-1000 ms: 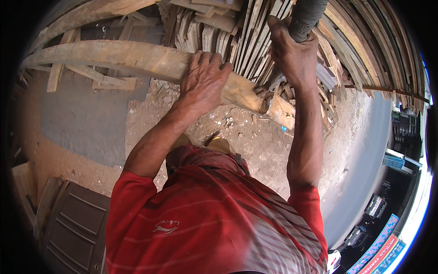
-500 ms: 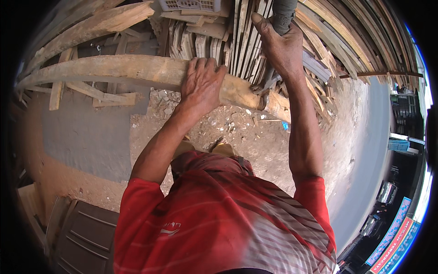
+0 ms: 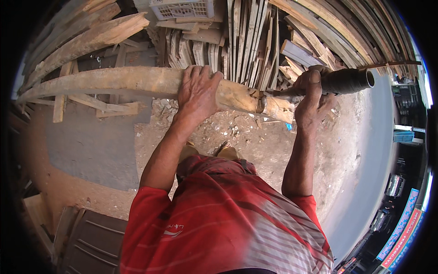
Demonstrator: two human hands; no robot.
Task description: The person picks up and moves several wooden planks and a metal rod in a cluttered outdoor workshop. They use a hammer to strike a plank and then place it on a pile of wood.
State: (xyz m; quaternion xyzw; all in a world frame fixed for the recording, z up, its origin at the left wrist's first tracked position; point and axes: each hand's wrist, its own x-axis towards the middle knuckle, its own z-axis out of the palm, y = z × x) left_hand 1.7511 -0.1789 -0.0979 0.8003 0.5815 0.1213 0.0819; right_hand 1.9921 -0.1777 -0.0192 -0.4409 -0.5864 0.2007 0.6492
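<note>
A long, rough wooden beam (image 3: 123,80) spans the view from the far left to just right of the middle. My left hand (image 3: 199,89) lies over its top, fingers wrapped round the far edge. Toward the beam's right end, the dark metal jaw of a nail puller (image 3: 349,82) bears on the wood. Its thick black handle, hollow at the end, points right and lies nearly in line with the beam. My right hand (image 3: 312,98) is closed round this tool, thumb up, just past the beam's end. Any nail under the jaw is too small to make out.
Stacked boards (image 3: 248,45) stand beyond the beam, with a white plastic crate (image 3: 182,9) at the back. More lumber (image 3: 86,34) leans at the far left. Wood chips litter the ground (image 3: 246,137) by my feet. A road (image 3: 365,150) runs along the right.
My right hand has swung the nail puller's handle from pointing away from me down to the right. My left hand stays on the beam, which sits slightly lower in the view.
</note>
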